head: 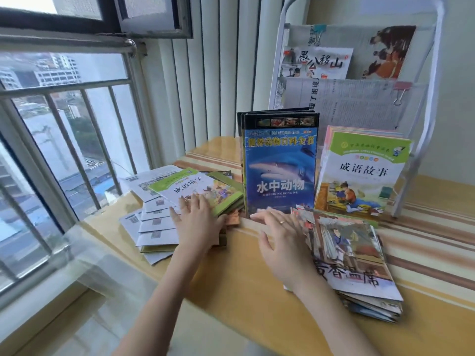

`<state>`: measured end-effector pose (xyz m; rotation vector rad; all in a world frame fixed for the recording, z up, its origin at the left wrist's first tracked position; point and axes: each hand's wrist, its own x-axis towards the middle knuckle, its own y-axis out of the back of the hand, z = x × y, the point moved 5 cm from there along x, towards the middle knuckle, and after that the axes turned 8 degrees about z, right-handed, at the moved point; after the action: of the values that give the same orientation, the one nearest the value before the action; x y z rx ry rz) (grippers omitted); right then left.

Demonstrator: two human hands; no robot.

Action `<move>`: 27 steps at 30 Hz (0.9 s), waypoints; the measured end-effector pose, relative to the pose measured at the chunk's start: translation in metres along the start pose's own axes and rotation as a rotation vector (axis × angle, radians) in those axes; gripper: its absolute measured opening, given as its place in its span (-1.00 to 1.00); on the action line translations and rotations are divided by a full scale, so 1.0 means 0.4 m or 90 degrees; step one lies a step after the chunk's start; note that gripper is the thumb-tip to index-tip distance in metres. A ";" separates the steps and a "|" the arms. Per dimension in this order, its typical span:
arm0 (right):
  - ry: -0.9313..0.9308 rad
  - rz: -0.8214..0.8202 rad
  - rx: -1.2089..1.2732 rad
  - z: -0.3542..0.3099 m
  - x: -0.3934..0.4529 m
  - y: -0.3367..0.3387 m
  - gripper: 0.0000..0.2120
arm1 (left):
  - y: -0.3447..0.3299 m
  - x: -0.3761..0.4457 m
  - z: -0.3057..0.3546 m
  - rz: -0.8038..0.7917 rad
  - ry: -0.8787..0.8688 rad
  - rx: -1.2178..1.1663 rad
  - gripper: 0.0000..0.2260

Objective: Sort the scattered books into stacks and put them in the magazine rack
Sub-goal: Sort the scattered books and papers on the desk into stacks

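On the yellow tabletop (231, 273), which carries orange and white stripes along its far and right portions, the books lie in four groupings. Grouping one, at the left, is a loose fan of thin white-backed booklets (154, 227) with small printed squares; at least six edges are countable, and a green-bordered glossy book (205, 188) lies on top, tilted. The left hand (198, 222) rests flat on this grouping, fingers spread and extended, gripping nothing. Grouping two is a set of upright dark-edged volumes, fronted by a blue shark-cover book (280, 170); at least three spines show at its left edge. Grouping three is an upright row of thin paperbacks fronted by a green-and-white cover (359, 173), touching the blue book's right side; the count cannot be determined. Grouping four is a flat, uneven stack of picture books (359, 265) at the right, with many soft, slightly curled page edges. The right hand (282, 242), one ring visible, lies palm-down with fingers open against that stack's left edge, holding nothing. Behind the upright books stands one white tubular-metal magazine rack (426, 129) with two visible tiers, each holding printed paper items; two binder clips are fitted, a teal clip (317, 32) above and a pink clip (401, 92) below.
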<state>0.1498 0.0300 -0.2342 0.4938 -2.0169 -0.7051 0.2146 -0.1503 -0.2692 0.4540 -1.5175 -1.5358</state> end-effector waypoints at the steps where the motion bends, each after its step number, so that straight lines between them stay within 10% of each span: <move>1: -0.012 -0.019 0.052 -0.013 0.005 -0.019 -0.73 | -0.005 0.001 -0.006 0.013 -0.017 -0.001 -0.42; 9: -0.373 -0.061 0.384 0.019 0.038 -0.096 -0.86 | 0.046 -0.029 0.004 0.127 -0.125 -0.021 -0.85; 15: -0.740 -0.219 0.847 -0.026 0.104 -0.140 -0.41 | 0.171 -0.109 -0.060 0.563 -0.116 -0.218 -0.88; 20: -0.679 -0.367 0.972 -0.041 0.180 -0.071 -0.39 | 0.239 -0.221 0.008 0.675 -0.340 -0.342 -0.81; 27: -0.448 -0.038 0.847 0.189 0.190 0.178 -0.73 | 0.207 -0.252 0.195 0.513 -0.586 -0.291 -0.73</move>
<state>0.0418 0.0607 -0.1716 1.1511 -2.9677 0.6814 0.2342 -0.0113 -0.2113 -1.1465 -1.5861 -1.3717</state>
